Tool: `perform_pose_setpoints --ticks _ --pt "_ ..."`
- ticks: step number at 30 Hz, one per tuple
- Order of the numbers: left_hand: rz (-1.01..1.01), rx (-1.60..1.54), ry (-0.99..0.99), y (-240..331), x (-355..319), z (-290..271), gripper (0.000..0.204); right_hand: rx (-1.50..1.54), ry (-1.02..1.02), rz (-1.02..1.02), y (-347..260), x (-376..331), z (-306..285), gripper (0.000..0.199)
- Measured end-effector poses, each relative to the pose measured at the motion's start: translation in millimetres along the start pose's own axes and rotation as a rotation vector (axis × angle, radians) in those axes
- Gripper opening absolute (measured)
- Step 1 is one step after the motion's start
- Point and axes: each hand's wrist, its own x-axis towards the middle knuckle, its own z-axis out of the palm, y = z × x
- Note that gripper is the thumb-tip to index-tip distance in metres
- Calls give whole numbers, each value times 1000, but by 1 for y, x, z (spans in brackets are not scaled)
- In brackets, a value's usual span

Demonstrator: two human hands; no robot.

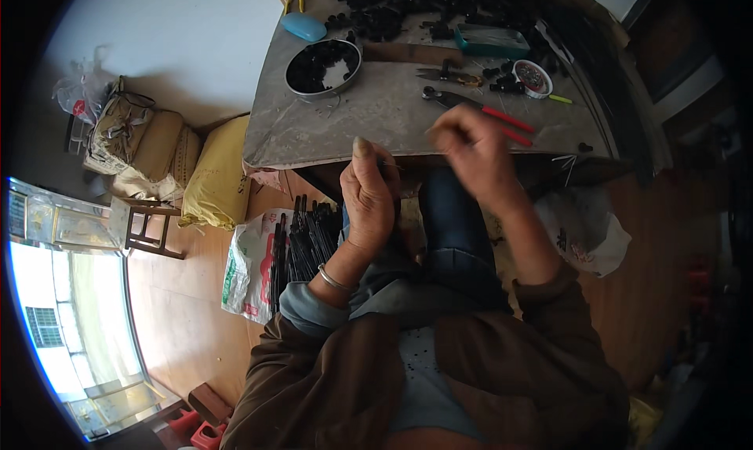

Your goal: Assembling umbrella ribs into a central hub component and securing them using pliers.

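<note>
The left hand (369,195) is curled up with its thumb pointing up. A small dark bit (390,164) seems to peek out by its fingers, but it is tiny, so I can't be sure what it is or how well it is gripped. The right hand (477,148) has bent fingers and looks smeary, so I can't tell if it pinches anything.

To do this small hand work well, I think the left hand should be the calm one. It should hold snugly, but not squeeze hard. The right hand should come in slowly and do the fine part with just its fingertips. Resting the wrists on the legs might help stop wobbles. It would be good to work over the lap or the table (369,124), so a dropped bit is easy to find.

The dark bit is at the left hand, on the side facing the right hand. The right hand is apart from it, a little higher up in the view. Past the right hand, the pliers (508,119) lie on the table, with their red handles near that arm. The pan (314,98) of black parts sits farther off, beyond the left hand.
</note>
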Motion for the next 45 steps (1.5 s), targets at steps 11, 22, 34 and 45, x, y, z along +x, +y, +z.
perform_pose_setpoints --ticks 11,22,34,45 --pt "1 -122 -6 7 2 -5 69 -819 -2 -315 84 23 -69 23" --pt "-39 -32 85 10 2 -1 73 -473 -110 -197 -10 -25 -36 36" --pt "-25 -68 51 8 3 -5 72 -691 -150 -397 -15 -25 -34 35" --pt "77 27 69 2 7 -7 71 203 -949 750 -25 -43 -18 41"
